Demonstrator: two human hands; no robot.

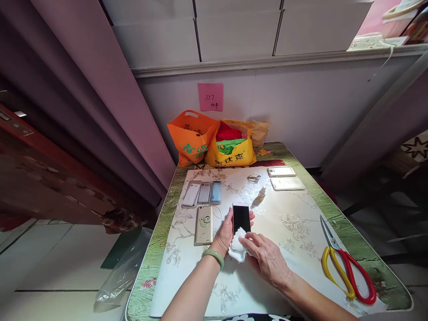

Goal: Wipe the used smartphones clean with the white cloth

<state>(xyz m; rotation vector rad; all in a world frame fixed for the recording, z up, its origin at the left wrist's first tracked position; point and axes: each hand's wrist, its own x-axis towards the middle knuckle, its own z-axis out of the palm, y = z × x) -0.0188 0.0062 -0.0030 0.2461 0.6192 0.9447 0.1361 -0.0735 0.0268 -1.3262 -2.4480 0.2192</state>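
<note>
My left hand point(226, 228), with a green bangle point(214, 256) at its wrist, is wrapped round a smartphone point(241, 216) whose dark screen faces up. In my right hand point(267, 256) is a crumpled white cloth or tissue point(238, 249), pressed on the lower part of the screen. The phone's bottom end is hidden under it. Just left of my left hand lies a gold phone point(203, 229) with a ring holder on its back. A small white bottle point(262, 193) stands beyond the hands, to the right.
Several phones point(192, 194) lie at the back left, and two more point(287, 183) at the back right. Scissors point(344, 263) with red and yellow handles rest on the right. Behind stand an orange bag point(192, 136) and a filled yellow bag point(234, 154). A coiled cord point(253, 178) lies near the back.
</note>
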